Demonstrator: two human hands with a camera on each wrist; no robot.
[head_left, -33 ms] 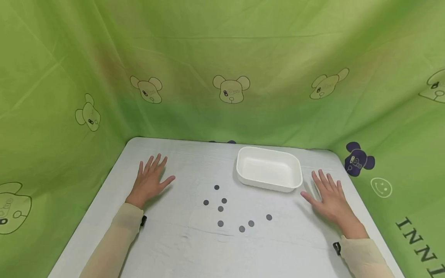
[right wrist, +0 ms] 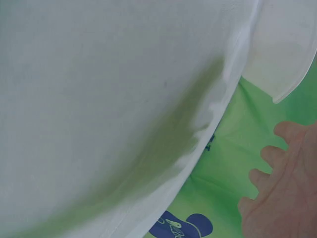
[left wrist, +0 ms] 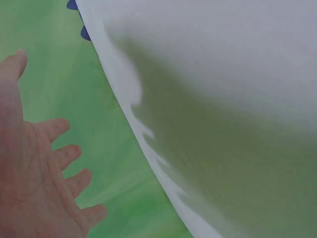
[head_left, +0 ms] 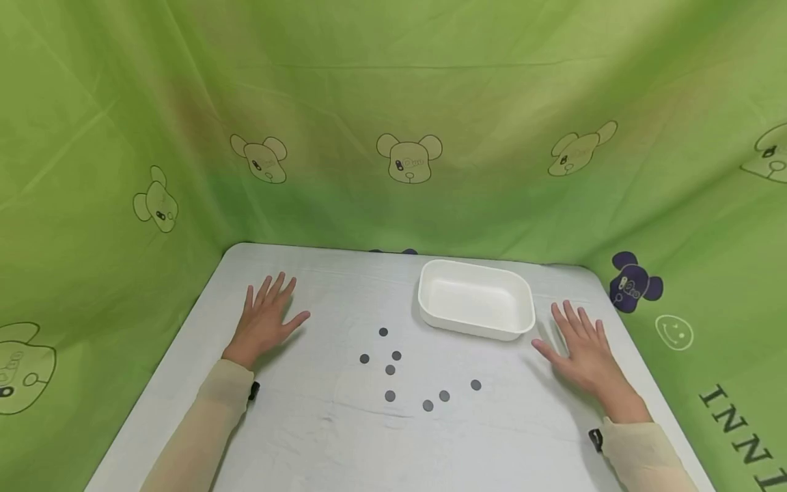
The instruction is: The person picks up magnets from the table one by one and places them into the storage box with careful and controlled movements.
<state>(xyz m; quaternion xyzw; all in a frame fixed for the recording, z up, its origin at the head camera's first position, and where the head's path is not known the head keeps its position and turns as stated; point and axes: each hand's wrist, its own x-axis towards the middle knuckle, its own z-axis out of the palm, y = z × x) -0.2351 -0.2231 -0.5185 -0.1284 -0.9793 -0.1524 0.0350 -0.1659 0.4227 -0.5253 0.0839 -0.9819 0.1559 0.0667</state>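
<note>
My left hand (head_left: 263,328) is over the left part of the white table, fingers spread and straight, holding nothing. On the right side my right hand (head_left: 584,355) is likewise spread, with its thumb near the lower right corner of a white rectangular tub (head_left: 476,328). Several small dark grey discs (head_left: 390,370) lie scattered on the table between the hands, in front of the tub. The left wrist view shows the left palm (left wrist: 29,178) and bare fingers; in the right wrist view the right palm (right wrist: 287,193) faces the camera beside part of the tub (right wrist: 280,44).
A green curtain (head_left: 406,82) printed with bear heads encloses the table's back and sides. The white table (head_left: 332,444) has rounded far corners, and the tub stands near its far edge. Dark clips (head_left: 596,440) sit at the sleeve cuffs.
</note>
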